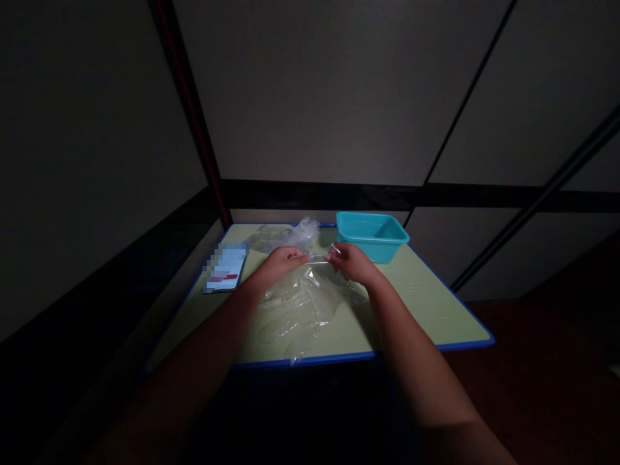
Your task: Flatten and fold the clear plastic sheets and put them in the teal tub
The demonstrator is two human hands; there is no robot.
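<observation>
Between my two hands a clear plastic bag [307, 300] is stretched along its upper edge, and the rest of it drapes over the tabletop toward the near edge. My left hand [287, 260] pinches one end of that edge, fingers closed. At the other end, my right hand [349, 261] is closed on the plastic too, with a bit of it sticking up above the fingers. Behind my left hand lies a crumpled, cloudy plastic bag [305, 229]. The exact fingertip grip is small and hard to make out.
A turquoise plastic basin [382, 247] stands at the back right of the table, just behind my right hand. On the left lies a phone [227, 268] with a lit, blurred screen. The pale green tabletop [421, 303] has a blue rim; dark panelled walls [310, 97] rise behind it.
</observation>
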